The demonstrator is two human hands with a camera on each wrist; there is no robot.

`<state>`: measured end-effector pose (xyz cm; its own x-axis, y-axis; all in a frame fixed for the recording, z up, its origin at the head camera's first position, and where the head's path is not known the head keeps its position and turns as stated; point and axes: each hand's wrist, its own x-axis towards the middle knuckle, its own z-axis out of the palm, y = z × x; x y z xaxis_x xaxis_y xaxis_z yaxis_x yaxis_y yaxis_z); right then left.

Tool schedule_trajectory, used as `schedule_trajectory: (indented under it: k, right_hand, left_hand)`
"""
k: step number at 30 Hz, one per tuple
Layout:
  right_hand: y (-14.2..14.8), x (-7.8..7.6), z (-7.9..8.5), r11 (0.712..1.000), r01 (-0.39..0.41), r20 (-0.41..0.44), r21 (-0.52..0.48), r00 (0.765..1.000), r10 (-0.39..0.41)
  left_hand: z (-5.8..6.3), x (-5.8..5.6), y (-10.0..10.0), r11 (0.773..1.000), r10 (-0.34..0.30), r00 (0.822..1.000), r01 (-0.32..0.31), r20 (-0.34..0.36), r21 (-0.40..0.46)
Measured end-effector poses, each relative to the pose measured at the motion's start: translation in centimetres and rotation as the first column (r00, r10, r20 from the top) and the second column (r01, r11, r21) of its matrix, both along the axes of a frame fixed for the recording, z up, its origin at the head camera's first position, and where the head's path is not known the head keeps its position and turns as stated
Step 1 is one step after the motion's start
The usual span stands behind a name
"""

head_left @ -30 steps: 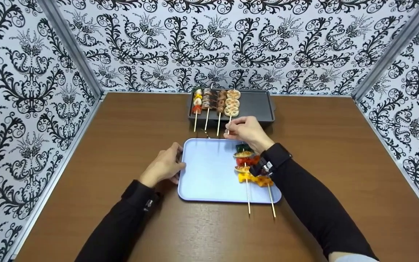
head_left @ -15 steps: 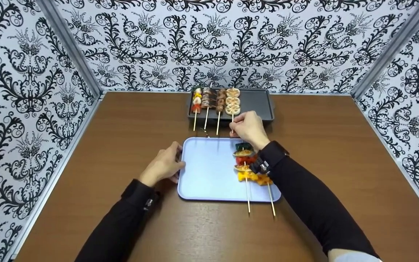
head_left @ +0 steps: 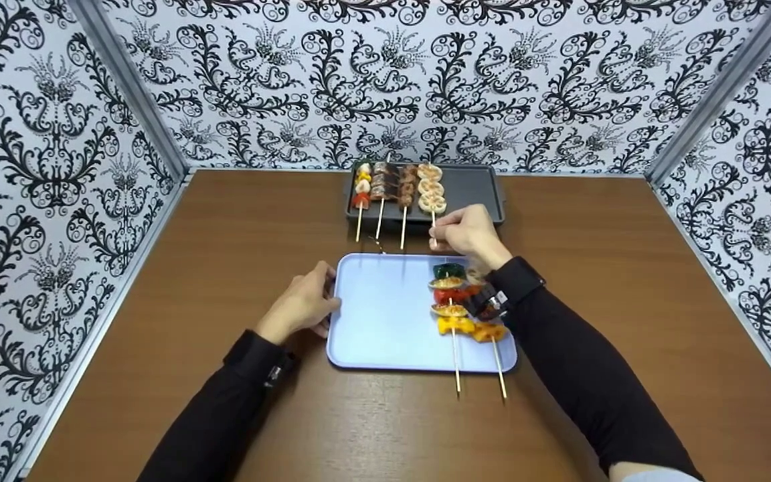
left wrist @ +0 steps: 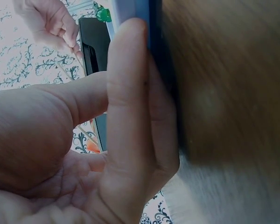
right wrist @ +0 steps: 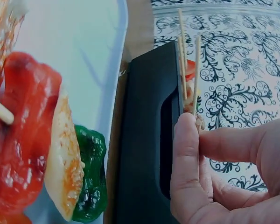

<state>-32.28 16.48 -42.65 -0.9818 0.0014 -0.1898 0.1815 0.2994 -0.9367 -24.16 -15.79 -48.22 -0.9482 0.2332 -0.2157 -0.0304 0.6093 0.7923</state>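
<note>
Between thumb and fingers, my right hand point(head_left: 469, 231) pinches the bare stick end of a lotus root skewer point(head_left: 432, 189). Its pale round slices lie on the black grill plate point(head_left: 469, 191). At the left side of the light blue tray point(head_left: 385, 314), my left hand point(head_left: 302, 301) grips the rim, its thumb at the edge. Two vegetable skewers lie on the tray's right part, with a yellow pepper piece point(head_left: 456, 325), a red pepper piece point(right wrist: 25, 130) and a green pepper piece point(right wrist: 90, 175). My right wrist and forearm partly cover them in the head view.
Left of the lotus root on the grill plate lie a meat skewer point(head_left: 407, 186), a dark-and-silvery skewer point(head_left: 380, 182) and a skewer with red, white and yellow pieces point(head_left: 362, 187). Their sticks overhang the front edge. Patterned walls point(head_left: 392, 80) enclose the brown table point(head_left: 245, 214).
My right hand has moved slightly right with the lotus root skewer's stick, and the slices have shifted a little right on the grill plate. My left hand and the tray stay put.
</note>
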Motion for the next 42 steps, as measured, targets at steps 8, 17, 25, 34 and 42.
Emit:
schedule_trajectory:
  k: [8,17,25,34,42]
  right_hand:
    - [0.7,1.2,0.4,0.989,0.012,0.049,-0.147,0.999,-0.005]
    - [1.9,3.5,0.8,0.987,-0.028,0.024,-0.160,0.999,0.032]
    - [2.6,6.3,0.7,0.977,-0.123,0.003,-0.172,0.992,0.125]
    - [2.4,9.4,-0.1,0.977,-0.198,0.013,-0.080,0.980,0.199]
    - [2.1,12.2,-1.3,0.971,-0.232,0.012,-0.056,0.972,0.233]
  left_hand:
    - [-0.1,0.0,0.0,1.000,0.001,1.000,-0.001,-0.005,0.003]
    - [0.0,0.0,-0.1,1.000,-0.002,1.000,0.002,-0.013,-0.014]
    - [0.1,0.0,0.0,1.000,-0.004,1.000,0.004,-0.005,-0.023]
    - [0.1,0.0,0.1,1.000,-0.006,1.000,0.006,-0.007,-0.024]
    - [0.0,-0.1,0.1,1.000,-0.008,1.000,0.008,0.009,-0.022]
